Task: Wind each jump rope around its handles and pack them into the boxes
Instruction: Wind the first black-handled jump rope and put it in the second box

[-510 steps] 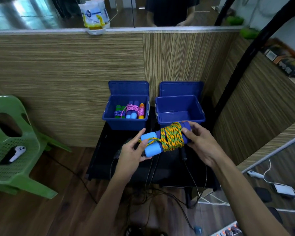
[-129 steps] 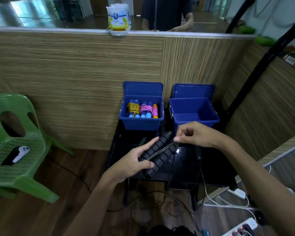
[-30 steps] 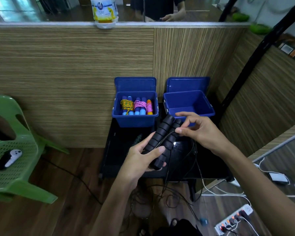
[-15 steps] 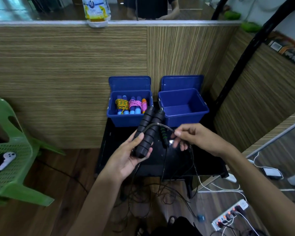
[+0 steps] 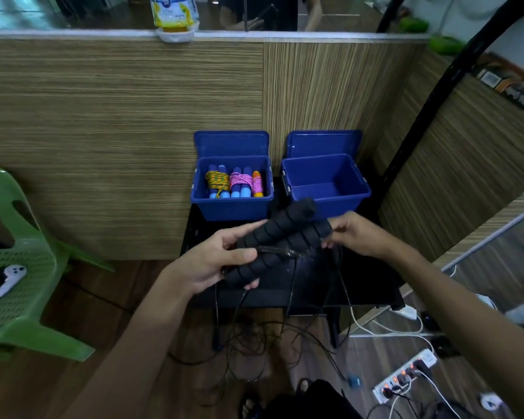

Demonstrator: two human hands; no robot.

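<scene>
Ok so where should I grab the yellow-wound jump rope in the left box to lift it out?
Pinch the yellow-wound jump rope at its wound middle, coming straight down from above. It lies at the left end of the left box, close to the wall with a pink-wound bundle tight against its right, so only the top is free.

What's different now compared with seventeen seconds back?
The yellow-green rope, then in both hands, now lies in the left box beside the pink ones. The left hand now grips the black handles, and the right hand pinches their far end, cord hanging loose. The right box stays empty, both lids open.
</scene>
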